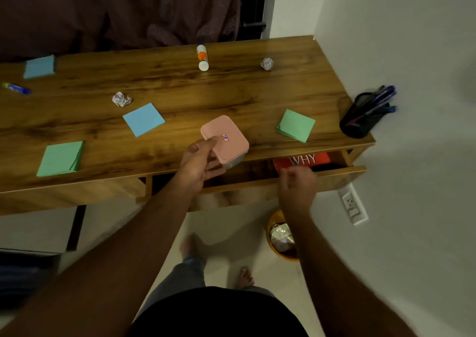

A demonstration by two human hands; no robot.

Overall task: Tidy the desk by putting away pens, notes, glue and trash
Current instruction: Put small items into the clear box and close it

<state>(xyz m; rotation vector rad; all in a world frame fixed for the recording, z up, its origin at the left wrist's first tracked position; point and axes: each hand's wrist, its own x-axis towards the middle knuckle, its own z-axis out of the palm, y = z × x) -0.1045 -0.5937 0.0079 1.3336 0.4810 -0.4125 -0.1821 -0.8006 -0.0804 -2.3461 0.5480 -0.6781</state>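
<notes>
We hold the pink-lidded box (224, 138) in our left hand (199, 165), thumb on top of the lid and fingers curled under its clear base, so that it hangs just above the front edge of the desk (180, 84) and over the open drawer (334, 173); held this way it is ready to be set down on the wood as a container, which we judge is its purpose here. Our right hand (297, 182) hovers at the drawer's front lip, blurred, fingers loosely bent and, as far as we can tell, holding nothing; we read it as placed there to push the drawer shut. A red item printed "WHY" (302, 160) lies inside. The things to tidy are scattered across the top: two blue note pads (143, 119) (40, 66), two green note pads (296, 125) (61, 158), two crumpled paper balls (121, 99) (267, 64), a white glue stick (202, 57) lying near the far edge, and a blue-capped stick (16, 88) at the far left, too small to tell whether pen or glue. The black mesh pen holder (360, 117) stands at the right corner against the wall with pens in it, so that sorting looks done. A yellow bin (273, 223) sits on the floor below the drawer, near our feet, handy for the paper balls.
</notes>
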